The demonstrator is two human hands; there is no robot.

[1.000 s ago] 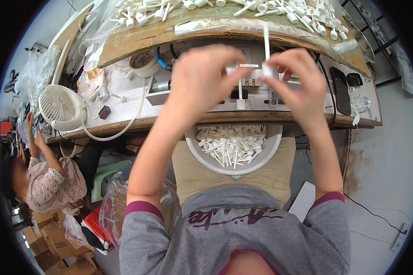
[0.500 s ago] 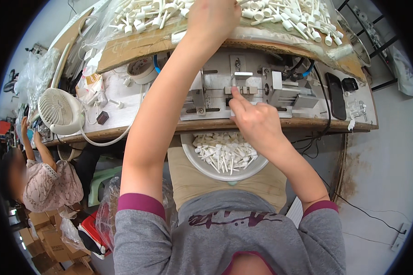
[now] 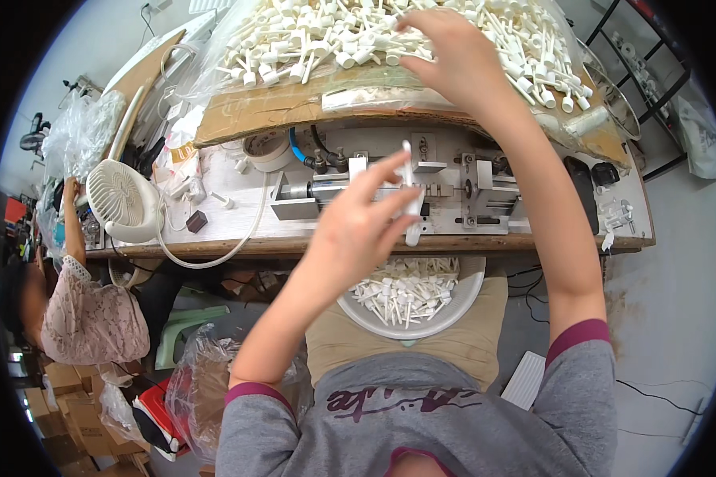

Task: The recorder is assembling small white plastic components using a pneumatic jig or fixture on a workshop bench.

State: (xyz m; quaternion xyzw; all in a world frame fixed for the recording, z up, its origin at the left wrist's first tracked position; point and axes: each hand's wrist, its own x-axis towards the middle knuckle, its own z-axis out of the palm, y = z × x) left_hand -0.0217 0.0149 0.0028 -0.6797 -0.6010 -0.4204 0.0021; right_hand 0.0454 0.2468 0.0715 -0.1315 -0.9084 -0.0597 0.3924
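Note:
My left hand (image 3: 352, 232) is in front of the metal fixture (image 3: 441, 191), its fingers closed on a slim white plastic scoop (image 3: 413, 229) that stands nearly upright in the picture. Above the pile of similar white scoops (image 3: 318, 36), my right hand (image 3: 463, 63) reaches out with thumb and fingers apart, and nothing shows between them. On my lap, below the bench edge, a round white basin (image 3: 476, 292) holds many more of these small white pieces. My left fingers partly cover the fixture's middle.
Cardboard (image 3: 254, 119) under the pile overhangs the fixture. To the left are a tape roll (image 3: 267, 151), a white fan (image 3: 121, 197) and a looping white cord. A black phone (image 3: 581, 191) lies to the right. Another person (image 3: 95, 318) sits at far left.
My left hand has come down from the pile to the fixture and now holds a scoop. The right hand has left the fixture and moved up over the pile, fingers spread.

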